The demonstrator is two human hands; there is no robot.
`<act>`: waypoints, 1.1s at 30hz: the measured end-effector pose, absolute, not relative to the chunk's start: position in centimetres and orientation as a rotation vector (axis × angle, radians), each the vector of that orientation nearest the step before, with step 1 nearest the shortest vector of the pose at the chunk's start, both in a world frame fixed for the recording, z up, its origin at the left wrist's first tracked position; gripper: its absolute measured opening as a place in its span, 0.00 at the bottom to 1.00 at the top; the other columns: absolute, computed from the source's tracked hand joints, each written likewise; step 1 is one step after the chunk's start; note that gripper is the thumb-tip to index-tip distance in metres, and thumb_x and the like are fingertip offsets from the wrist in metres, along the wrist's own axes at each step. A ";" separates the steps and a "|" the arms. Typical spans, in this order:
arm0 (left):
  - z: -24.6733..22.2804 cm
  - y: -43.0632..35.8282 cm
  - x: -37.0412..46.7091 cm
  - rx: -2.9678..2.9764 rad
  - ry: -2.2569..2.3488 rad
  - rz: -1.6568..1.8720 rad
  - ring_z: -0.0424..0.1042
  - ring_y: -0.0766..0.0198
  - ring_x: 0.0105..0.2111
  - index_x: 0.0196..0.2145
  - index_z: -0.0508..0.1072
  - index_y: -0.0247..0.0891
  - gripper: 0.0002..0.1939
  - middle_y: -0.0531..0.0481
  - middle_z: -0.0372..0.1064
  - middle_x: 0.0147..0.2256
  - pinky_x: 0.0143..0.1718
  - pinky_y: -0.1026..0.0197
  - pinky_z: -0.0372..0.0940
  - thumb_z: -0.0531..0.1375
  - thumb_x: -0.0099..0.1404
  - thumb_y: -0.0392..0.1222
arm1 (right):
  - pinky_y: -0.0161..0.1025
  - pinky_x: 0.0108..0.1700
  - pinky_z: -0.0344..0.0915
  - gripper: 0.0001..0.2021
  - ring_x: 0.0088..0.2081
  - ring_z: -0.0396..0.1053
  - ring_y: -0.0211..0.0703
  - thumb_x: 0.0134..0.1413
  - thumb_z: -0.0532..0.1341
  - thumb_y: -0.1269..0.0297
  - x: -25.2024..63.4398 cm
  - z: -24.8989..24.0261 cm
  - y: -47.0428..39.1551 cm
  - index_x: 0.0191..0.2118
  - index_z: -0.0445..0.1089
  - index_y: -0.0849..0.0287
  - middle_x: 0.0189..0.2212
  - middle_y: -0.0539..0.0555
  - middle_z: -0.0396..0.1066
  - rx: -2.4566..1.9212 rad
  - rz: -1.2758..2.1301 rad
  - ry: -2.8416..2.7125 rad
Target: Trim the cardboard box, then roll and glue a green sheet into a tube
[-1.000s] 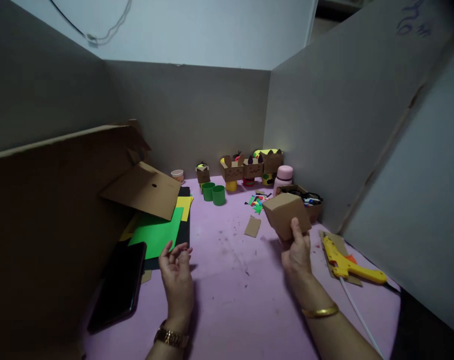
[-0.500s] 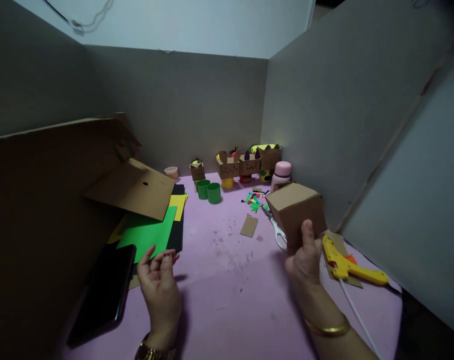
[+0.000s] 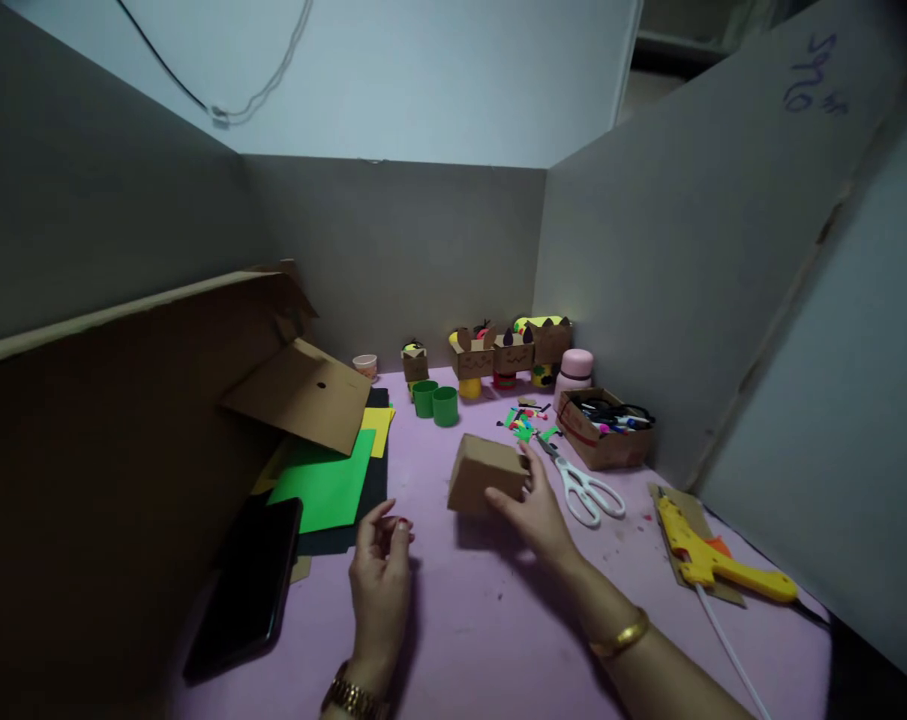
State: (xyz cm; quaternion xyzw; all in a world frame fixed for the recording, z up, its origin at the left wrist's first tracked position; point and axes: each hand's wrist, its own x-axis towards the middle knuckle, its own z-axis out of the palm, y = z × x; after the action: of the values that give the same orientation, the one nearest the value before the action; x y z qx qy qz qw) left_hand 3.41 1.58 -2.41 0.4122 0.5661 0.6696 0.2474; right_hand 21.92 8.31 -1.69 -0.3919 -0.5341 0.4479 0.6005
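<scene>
A small brown cardboard box [image 3: 486, 474] is gripped at its right side by my right hand [image 3: 539, 515], thumb in front and fingers behind. It hangs tilted just above the pink tabletop [image 3: 460, 620], with a shadow under it. To the left, my left hand [image 3: 382, 565] holds nothing; its fingers are loosely curled and apart, near the green sheet [image 3: 333, 485]. White-handled scissors [image 3: 584, 490] lie to the right of the box. Behind it stand two green paper cups or rings [image 3: 445, 406]; which of these they are I cannot tell.
A yellow glue gun [image 3: 723, 565] rests on cardboard at the right. Behind the scissors are a box of pens [image 3: 607, 445] and a pink bottle [image 3: 573, 375]. Cardboard animal figures [image 3: 474, 360] line the back. A black phone [image 3: 247, 585] and leaning cardboard [image 3: 303, 395] occupy the left.
My right hand has carried the cardboard box leftward and lower, from the right side to the middle of the table. The pen box now shows fully. The camera view has shifted.
</scene>
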 end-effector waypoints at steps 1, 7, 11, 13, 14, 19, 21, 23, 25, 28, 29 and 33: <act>-2.5 1.6 3.4 1.137 1.553 1.814 0.70 0.62 0.33 0.46 0.67 0.42 0.17 0.53 0.67 0.32 0.35 0.59 0.65 0.59 0.60 0.49 | 0.52 0.54 0.63 0.48 0.52 0.66 0.54 0.38 0.71 0.60 21.1 -1.7 9.0 0.64 0.47 0.53 0.58 0.63 0.58 -0.888 1.066 -1.287; -3.2 1.6 3.2 1.241 1.585 1.760 0.70 0.62 0.30 0.47 0.66 0.40 0.16 0.53 0.67 0.31 0.31 0.59 0.66 0.56 0.62 0.48 | 0.51 0.54 0.62 0.49 0.55 0.63 0.53 0.35 0.71 0.64 17.6 -1.6 14.1 0.64 0.48 0.52 0.60 0.61 0.56 -0.820 1.091 -1.399; -3.5 1.7 3.3 1.358 1.612 1.731 0.70 0.62 0.28 0.47 0.65 0.39 0.15 0.53 0.68 0.29 0.29 0.60 0.67 0.54 0.64 0.47 | 0.50 0.54 0.63 0.49 0.55 0.63 0.51 0.36 0.69 0.63 17.2 -2.6 15.9 0.65 0.46 0.52 0.60 0.61 0.57 -0.800 1.115 -1.459; -3.5 1.7 3.4 1.441 1.639 1.714 0.71 0.63 0.28 0.47 0.65 0.38 0.14 0.52 0.68 0.29 0.29 0.60 0.68 0.53 0.65 0.45 | 0.51 0.56 0.60 0.48 0.57 0.61 0.52 0.35 0.69 0.65 17.3 -3.2 16.1 0.64 0.49 0.54 0.60 0.61 0.57 -0.817 1.103 -1.483; -3.5 1.7 3.4 1.488 1.657 1.703 0.71 0.62 0.27 0.46 0.65 0.38 0.13 0.52 0.69 0.29 0.29 0.61 0.68 0.52 0.66 0.44 | 0.51 0.58 0.58 0.47 0.59 0.59 0.53 0.34 0.69 0.66 17.5 -3.5 16.1 0.64 0.50 0.55 0.60 0.61 0.57 -0.835 1.087 -1.488; -3.3 1.1 3.7 1.850 1.698 1.556 0.73 0.60 0.31 0.44 0.67 0.37 0.11 0.47 0.74 0.33 0.33 0.59 0.68 0.51 0.66 0.38 | 0.56 0.60 0.51 0.44 0.61 0.54 0.58 0.33 0.68 0.66 18.8 -3.8 15.1 0.61 0.55 0.56 0.61 0.63 0.54 -0.983 0.960 -1.449; -3.2 0.8 3.8 2.061 1.665 1.431 0.74 0.59 0.36 0.43 0.69 0.38 0.11 0.46 0.75 0.36 0.37 0.58 0.67 0.51 0.65 0.34 | 0.58 0.57 0.55 0.41 0.58 0.57 0.60 0.36 0.67 0.64 19.5 -3.6 14.0 0.61 0.56 0.57 0.60 0.64 0.54 -1.036 0.924 -1.417; -2.9 0.5 4.1 2.262 1.626 1.281 0.73 0.59 0.35 0.41 0.71 0.39 0.12 0.47 0.75 0.35 0.37 0.58 0.66 0.52 0.63 0.31 | 0.57 0.53 0.60 0.38 0.55 0.61 0.59 0.40 0.65 0.60 20.0 -3.3 12.4 0.60 0.56 0.58 0.59 0.66 0.55 -1.063 0.914 -1.391; -2.7 0.2 4.6 2.428 1.608 1.137 0.72 0.58 0.32 0.39 0.72 0.39 0.12 0.48 0.74 0.31 0.34 0.58 0.64 0.53 0.62 0.29 | 0.54 0.49 0.65 0.34 0.52 0.64 0.57 0.44 0.63 0.58 20.4 -3.0 10.5 0.60 0.56 0.57 0.57 0.65 0.58 -1.064 0.929 -1.380; -2.7 -0.3 5.8 2.630 1.596 0.970 0.69 0.57 0.30 0.36 0.73 0.39 0.10 0.48 0.73 0.29 0.33 0.55 0.61 0.55 0.62 0.29 | 0.49 0.45 0.68 0.30 0.50 0.66 0.53 0.48 0.62 0.57 20.5 -2.7 7.4 0.58 0.58 0.55 0.55 0.62 0.62 -1.039 0.967 -1.379; -2.7 -0.4 6.2 2.688 1.587 0.929 0.69 0.57 0.30 0.35 0.73 0.39 0.09 0.48 0.72 0.28 0.33 0.55 0.60 0.55 0.62 0.29 | 0.49 0.45 0.68 0.28 0.50 0.66 0.53 0.48 0.62 0.58 20.5 -2.7 6.4 0.57 0.59 0.55 0.55 0.62 0.63 -1.030 0.975 -1.376; -3.0 -0.8 7.2 2.851 1.569 0.841 0.68 0.58 0.29 0.32 0.72 0.37 0.10 0.48 0.71 0.27 0.34 0.54 0.57 0.52 0.64 0.29 | 0.49 0.48 0.65 0.23 0.50 0.65 0.52 0.50 0.61 0.60 20.1 -3.2 3.4 0.54 0.62 0.57 0.53 0.61 0.64 -1.008 0.996 -1.342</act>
State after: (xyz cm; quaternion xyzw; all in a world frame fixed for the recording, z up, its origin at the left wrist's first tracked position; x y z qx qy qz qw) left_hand 7.21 -0.80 -3.02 0.8432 0.4639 0.2487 -0.1096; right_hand 20.13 3.36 -3.21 -0.4276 -0.5694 0.4226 0.5607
